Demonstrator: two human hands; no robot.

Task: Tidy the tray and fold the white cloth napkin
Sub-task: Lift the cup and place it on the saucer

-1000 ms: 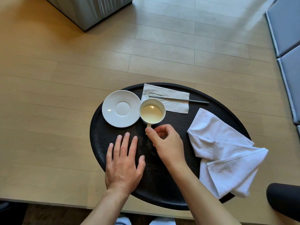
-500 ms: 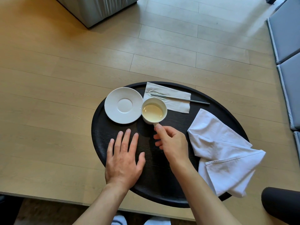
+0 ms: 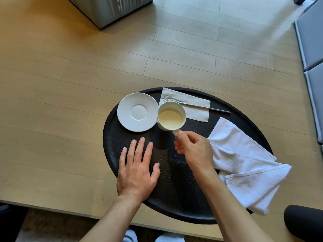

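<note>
A round black tray (image 3: 176,194) lies on a light wooden surface. On it sit a white saucer (image 3: 137,112), a white cup (image 3: 171,116) of pale liquid, a paper napkin (image 3: 194,105) with a thin metal utensil (image 3: 209,108) across it, and a crumpled white cloth napkin (image 3: 244,165) hanging over the tray's right edge. My right hand (image 3: 194,151) pinches the cup's handle, and the cup looks lifted, its rim just overlapping the saucer's right edge. My left hand (image 3: 137,170) rests flat on the tray, fingers spread.
A grey upholstered block (image 3: 111,9) stands at the top. Grey-blue cushions (image 3: 312,49) line the right side. A dark rounded object (image 3: 304,222) sits at the bottom right. The wooden surface's near edge runs just below the tray.
My right hand has closed on the cup's handle and raised the cup, shifting it slightly toward the saucer. My left hand has stayed flat on the tray.
</note>
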